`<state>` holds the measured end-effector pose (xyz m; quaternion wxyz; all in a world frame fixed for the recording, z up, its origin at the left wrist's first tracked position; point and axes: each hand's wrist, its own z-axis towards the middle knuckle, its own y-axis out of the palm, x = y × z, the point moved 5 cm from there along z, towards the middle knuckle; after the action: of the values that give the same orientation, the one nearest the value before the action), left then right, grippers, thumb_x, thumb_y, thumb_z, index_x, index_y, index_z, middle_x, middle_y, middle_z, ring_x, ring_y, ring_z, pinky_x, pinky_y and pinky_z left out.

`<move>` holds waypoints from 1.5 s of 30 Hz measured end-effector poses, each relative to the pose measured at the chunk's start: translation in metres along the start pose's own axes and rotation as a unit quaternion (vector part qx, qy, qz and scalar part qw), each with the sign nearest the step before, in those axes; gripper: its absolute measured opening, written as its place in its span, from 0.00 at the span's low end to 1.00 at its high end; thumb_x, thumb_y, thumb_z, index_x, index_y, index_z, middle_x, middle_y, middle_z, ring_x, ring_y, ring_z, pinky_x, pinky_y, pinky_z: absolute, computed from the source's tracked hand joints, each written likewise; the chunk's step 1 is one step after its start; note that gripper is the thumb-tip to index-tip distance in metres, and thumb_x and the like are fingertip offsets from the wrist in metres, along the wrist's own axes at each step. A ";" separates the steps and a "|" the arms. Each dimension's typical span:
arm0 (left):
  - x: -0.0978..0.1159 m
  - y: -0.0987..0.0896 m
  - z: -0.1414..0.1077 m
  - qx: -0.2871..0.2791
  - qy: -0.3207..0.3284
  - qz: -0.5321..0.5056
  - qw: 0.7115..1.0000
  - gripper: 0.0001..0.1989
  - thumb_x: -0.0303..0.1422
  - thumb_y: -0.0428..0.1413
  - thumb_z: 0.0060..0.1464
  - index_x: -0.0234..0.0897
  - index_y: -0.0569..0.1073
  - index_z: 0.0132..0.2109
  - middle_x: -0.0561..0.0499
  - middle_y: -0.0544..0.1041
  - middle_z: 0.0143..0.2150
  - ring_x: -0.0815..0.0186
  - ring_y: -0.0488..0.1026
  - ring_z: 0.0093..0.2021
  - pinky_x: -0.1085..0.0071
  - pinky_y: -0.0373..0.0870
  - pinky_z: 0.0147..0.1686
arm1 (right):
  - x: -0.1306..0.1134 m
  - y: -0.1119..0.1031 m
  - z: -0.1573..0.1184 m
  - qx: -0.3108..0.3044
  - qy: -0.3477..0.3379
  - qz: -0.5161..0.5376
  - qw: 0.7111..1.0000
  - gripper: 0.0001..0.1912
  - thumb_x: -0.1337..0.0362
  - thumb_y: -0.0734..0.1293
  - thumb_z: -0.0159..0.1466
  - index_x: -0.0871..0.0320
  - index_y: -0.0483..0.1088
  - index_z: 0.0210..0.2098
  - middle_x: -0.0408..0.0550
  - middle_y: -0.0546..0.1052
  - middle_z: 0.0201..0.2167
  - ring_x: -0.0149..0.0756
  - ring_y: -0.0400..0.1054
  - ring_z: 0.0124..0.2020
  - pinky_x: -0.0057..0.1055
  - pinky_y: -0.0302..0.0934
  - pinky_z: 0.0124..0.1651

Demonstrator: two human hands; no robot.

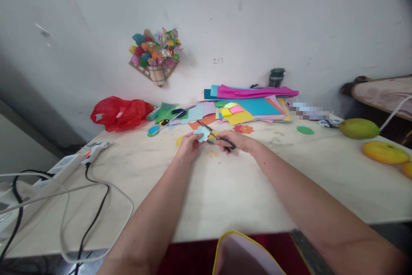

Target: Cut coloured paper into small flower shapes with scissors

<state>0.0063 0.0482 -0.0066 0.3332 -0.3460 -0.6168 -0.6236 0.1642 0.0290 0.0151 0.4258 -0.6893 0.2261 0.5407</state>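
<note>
My left hand [189, 145] pinches the edge of a light blue, flower-shaped paper piece [202, 134] above the middle of the table. My right hand [234, 140] is closed round the black handles of a pair of scissors [209, 129]. The blades are parted and point up and left, close behind the blue paper; whether they touch it I cannot tell. Yellow paper lies partly hidden behind the hands. A red and orange paper flower [243, 129] rests just beyond my right hand, and small yellow scraps [211, 153] are scattered below the scissors.
Coloured paper sheets [262, 107] lie along the wall. A red plastic bag [119, 114], second scissors [180, 112] and a power strip [66, 163] with cables are on the left. Mangoes [359, 128] and a green paper oval [305, 130] lie right. A dark cup [277, 77] stands behind.
</note>
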 end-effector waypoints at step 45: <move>-0.001 -0.006 0.000 -0.036 -0.062 0.040 0.997 0.06 0.19 0.58 0.37 0.26 0.75 0.29 0.44 0.78 0.28 0.67 0.74 0.26 0.71 0.74 0.31 | 0.001 0.000 -0.003 -0.042 0.007 -0.038 0.998 0.15 0.55 0.68 0.54 0.61 0.64 0.26 0.39 0.69 0.16 0.24 0.62 0.15 0.22 0.57 0.18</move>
<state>0.0019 0.0486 -0.0111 0.3059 -0.4201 -0.5995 -0.6087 0.1663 0.0264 0.0144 0.4149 -0.7186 0.1802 0.5282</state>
